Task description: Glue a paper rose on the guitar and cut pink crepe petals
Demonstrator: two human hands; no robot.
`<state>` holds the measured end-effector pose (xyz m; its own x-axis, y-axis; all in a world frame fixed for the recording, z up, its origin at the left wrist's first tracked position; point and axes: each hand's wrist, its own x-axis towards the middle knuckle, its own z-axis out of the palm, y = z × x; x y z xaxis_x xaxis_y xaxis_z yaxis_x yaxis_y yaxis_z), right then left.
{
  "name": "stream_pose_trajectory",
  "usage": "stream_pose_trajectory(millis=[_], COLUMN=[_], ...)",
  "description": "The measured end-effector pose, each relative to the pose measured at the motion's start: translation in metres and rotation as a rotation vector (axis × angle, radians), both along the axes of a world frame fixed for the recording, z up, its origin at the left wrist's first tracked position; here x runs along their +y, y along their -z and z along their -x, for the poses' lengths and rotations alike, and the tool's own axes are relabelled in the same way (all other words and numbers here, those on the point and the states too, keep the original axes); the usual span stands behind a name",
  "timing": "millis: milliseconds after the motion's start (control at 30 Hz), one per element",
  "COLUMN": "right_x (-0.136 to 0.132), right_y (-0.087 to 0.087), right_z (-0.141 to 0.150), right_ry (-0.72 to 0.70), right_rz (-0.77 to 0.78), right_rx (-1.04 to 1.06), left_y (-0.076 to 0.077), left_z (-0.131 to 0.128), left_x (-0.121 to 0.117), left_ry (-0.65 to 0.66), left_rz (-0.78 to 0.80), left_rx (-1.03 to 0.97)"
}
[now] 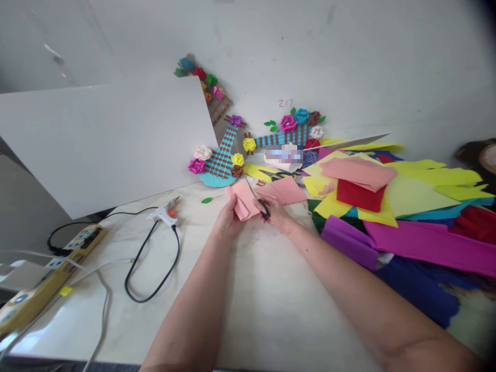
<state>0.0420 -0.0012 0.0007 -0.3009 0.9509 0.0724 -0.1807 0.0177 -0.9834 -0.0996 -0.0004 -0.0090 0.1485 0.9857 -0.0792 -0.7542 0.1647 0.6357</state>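
Note:
My left hand (229, 214) grips a folded piece of pink crepe paper (245, 199) by its left side. In my right hand (276, 214) are scissors (264, 208) with black handles, fingers wrapped round the loops. The blades point up and away along the right edge of the held paper; whether they are parted I cannot tell. Just behind the right hand lies another pink paper piece (289, 190) on the table. Beyond the hands stands a blue paper guitar (222, 160) with brown strips and paper flowers.
A white hot glue gun (163, 214) with a looping black cord lies at left, near a yellow power strip (58, 271). Many coloured paper sheets (418, 196) pile up at right. A second pair of scissors (277, 175) and a white board (108, 144) are farther back.

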Motion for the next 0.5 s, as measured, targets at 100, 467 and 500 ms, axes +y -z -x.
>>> stream_pose_trajectory(millis=[100,467,500], right_x=[0.0008,0.0059,0.0065], right_y=[0.0009,0.0090,0.0098], right_z=[0.0002,-0.0008,-0.0008], right_ry=[0.001,-0.014,-0.011], right_rz=[0.002,-0.020,-0.025], right_rx=[0.012,0.006,0.002], left_y=[0.0002,0.0014,0.0012], left_z=[0.0004,0.0015,0.0015], left_x=[0.0004,0.0021,0.0022], left_ry=[-0.023,-0.043,-0.048], left_rz=[0.019,0.051,0.056], left_rx=[0.003,0.028,0.028])
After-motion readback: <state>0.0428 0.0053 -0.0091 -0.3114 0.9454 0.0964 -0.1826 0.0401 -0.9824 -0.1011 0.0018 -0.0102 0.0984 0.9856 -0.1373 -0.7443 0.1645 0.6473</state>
